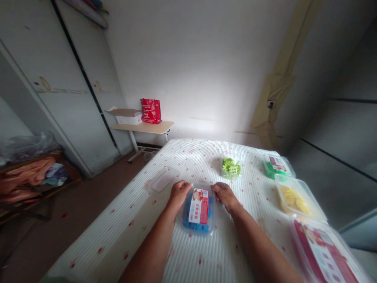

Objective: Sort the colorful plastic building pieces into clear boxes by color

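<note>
A clear plastic container with blue pieces inside sits on the bed right before me, its lid bearing a red and white label. My left hand is closed on the far left corner of its lid. At the far right corner, the fingers of my right hand are curled on the lid's edge. Beyond my right hand stands a clear container of light green pieces, which looks lidless. A loose transparent lid lies flat to the left of my left hand.
Along the bed's right side are a green-filled container, an open-looking one with yellow pieces and a large red-labelled one. A small table with a red bag and white box stands beyond the bed.
</note>
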Demonstrator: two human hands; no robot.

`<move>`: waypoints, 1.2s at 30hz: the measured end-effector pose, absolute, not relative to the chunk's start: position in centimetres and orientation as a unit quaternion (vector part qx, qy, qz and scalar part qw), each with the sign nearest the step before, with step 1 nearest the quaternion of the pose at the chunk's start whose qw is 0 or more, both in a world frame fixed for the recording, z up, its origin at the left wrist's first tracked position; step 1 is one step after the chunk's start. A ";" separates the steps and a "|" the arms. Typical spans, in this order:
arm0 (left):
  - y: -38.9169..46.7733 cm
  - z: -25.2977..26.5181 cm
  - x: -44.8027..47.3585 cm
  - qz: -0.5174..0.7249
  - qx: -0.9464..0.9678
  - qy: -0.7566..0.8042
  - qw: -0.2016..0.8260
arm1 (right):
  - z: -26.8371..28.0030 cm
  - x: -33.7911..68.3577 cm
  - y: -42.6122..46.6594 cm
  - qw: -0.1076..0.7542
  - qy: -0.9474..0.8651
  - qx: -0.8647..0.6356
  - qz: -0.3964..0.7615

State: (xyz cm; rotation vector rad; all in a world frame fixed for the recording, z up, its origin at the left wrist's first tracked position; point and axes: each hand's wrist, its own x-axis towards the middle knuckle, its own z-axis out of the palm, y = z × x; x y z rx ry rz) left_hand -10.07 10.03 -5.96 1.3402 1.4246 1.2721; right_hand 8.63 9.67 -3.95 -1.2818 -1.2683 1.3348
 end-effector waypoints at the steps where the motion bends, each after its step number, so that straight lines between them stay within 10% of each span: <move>1: 10.0 -5.9 -10.1 0.499 0.530 0.561 0.394 | -4.0 8.6 9.7 0.436 -0.510 -0.514 0.535; 25: 8.8 -6.1 -10.8 0.513 0.490 0.518 0.478 | -4.2 8.7 9.8 0.420 -0.533 -0.544 0.494; 36: 6.8 -3.9 -12.9 0.322 0.522 0.531 0.585 | 1.5 9.8 4.3 0.311 -0.726 -0.605 0.105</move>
